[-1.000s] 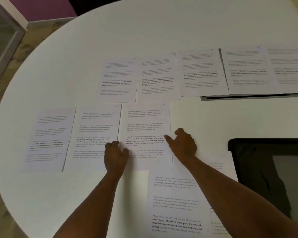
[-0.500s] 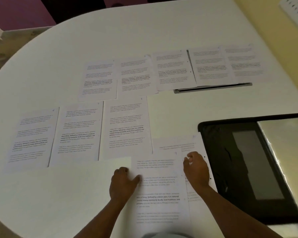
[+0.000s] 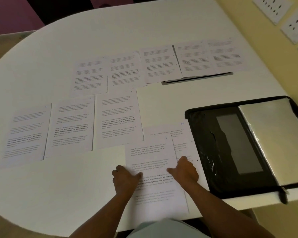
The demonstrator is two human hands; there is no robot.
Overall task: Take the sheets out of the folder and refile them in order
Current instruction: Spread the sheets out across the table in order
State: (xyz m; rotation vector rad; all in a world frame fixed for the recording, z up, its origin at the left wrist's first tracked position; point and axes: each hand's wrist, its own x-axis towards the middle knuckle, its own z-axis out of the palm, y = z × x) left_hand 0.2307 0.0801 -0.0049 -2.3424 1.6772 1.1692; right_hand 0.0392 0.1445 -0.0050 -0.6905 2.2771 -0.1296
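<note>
Left of the open black folder, which holds no sheets that can be seen, the pages are spread across the white desk: a far row of five, a nearer row of three, and, just beside the folder, sheet 9 overlapping sheet 10. The left hand and right hand both press flat on sheet 9 with relaxed fingers, gripping nothing. Emptying looks finished; gathering in order and refiling are still to do.
</note>
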